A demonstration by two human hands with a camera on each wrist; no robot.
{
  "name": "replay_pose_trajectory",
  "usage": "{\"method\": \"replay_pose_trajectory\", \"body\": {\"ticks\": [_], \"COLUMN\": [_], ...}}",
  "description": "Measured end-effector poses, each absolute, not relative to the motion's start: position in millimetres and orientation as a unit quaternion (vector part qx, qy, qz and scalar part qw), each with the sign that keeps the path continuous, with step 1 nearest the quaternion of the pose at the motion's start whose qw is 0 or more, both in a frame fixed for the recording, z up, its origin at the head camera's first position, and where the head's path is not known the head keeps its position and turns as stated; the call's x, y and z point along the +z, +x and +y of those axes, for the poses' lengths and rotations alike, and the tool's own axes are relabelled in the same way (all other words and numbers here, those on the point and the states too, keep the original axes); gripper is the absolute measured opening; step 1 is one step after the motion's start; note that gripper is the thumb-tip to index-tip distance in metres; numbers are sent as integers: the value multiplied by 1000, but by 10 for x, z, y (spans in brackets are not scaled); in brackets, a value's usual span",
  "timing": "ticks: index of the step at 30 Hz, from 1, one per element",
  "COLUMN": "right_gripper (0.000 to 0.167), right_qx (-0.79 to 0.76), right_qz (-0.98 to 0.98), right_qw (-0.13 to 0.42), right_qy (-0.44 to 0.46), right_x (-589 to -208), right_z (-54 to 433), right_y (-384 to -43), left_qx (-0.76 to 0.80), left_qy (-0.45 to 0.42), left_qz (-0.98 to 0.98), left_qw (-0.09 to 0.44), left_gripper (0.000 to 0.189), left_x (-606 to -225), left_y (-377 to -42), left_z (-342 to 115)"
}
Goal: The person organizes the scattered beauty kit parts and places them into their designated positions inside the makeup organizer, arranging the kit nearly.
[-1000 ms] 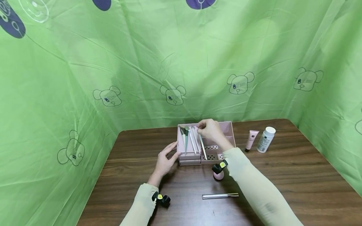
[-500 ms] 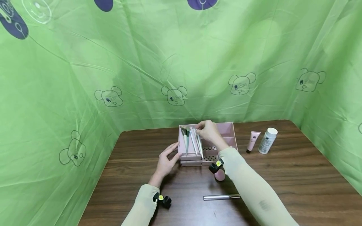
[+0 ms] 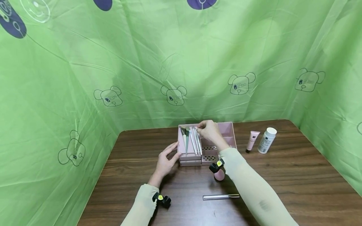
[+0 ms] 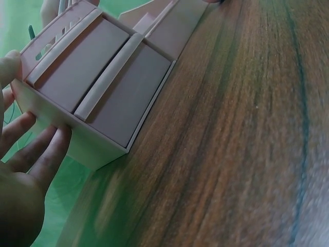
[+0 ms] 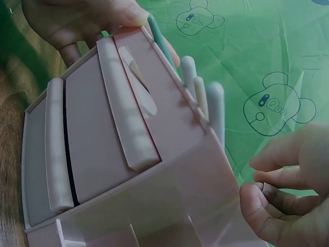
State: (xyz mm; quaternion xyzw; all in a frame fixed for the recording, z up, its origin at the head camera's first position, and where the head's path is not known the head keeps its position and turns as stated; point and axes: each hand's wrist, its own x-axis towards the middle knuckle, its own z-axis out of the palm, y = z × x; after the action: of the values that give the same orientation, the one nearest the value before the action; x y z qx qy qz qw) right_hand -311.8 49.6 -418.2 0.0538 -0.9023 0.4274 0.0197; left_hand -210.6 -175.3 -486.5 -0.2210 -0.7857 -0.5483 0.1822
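A pink cosmetics organizer (image 3: 190, 158) with two drawers stands near the back of the table. Several makeup brushes (image 3: 186, 141) lie side by side on its left top, their handle ends jutting past the front edge. My right hand (image 3: 210, 130) pinches at the far end of the rightmost brush (image 3: 199, 144); the grip itself is hidden by the fingers. In the right wrist view the brush handles (image 5: 216, 105) show above the drawer front. My left hand (image 3: 165, 160) rests with extended fingers against the organizer's left side, thumb (image 4: 7, 67) at its front upper corner.
Right of the organizer stand a pink tube (image 3: 252, 141) and a white bottle (image 3: 266, 140). A silver pen-like tube (image 3: 217, 197) lies nearer me. A pink rounded item (image 3: 219, 175) sits partly behind the right wrist camera. Green curtain (image 3: 141, 62) borders the table.
My right hand has brought the rightmost brush left and away from me, from over the open compartments onto the top beside the other brushes. My left hand has stayed against the organizer.
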Motion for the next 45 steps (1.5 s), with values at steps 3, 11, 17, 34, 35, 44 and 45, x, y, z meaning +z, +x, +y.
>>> {"method": "replay_pose_trajectory", "body": {"ticks": [3,11,17,34,35,44,45], "right_gripper": [20,21,23,25,24,23,22], "right_qx": [426,421,413,387,389,406,406], "right_qz": [-903,-905,-907,-911,-910,-898,-897], "right_qw": [19,19,33,51,50,36,36], "right_qy": [54,58,77,135,138,167,171], "right_x": [-4170,-4141,-4155,-4159,-4161,-4175,-4182], "right_z": [512,568,662,995,1014,1147,1159], "right_y": [-3106,-3059,-3042,-2790,-2774,-2626,-2610], "left_qx": [-549,-540,-544,-548,-547,-538,-539], "left_qy": [-215,-205,-202,-206,-207,-202,-201], "left_qz": [-788,-797,-797,-792,-792,-798,-798], "left_qw": [180,178,169,173,175,183,181], "left_gripper": [45,45,45,45,45,44,44], "left_x": [-4869,-4872,-4870,-4843,-4845,-4879,-4879], "left_y": [-2103,-2105,-2097,-2091,-2092,-2097,-2095], "left_z": [-1753,-1758,-1764,-1754,-1755,-1755,-1754]}}
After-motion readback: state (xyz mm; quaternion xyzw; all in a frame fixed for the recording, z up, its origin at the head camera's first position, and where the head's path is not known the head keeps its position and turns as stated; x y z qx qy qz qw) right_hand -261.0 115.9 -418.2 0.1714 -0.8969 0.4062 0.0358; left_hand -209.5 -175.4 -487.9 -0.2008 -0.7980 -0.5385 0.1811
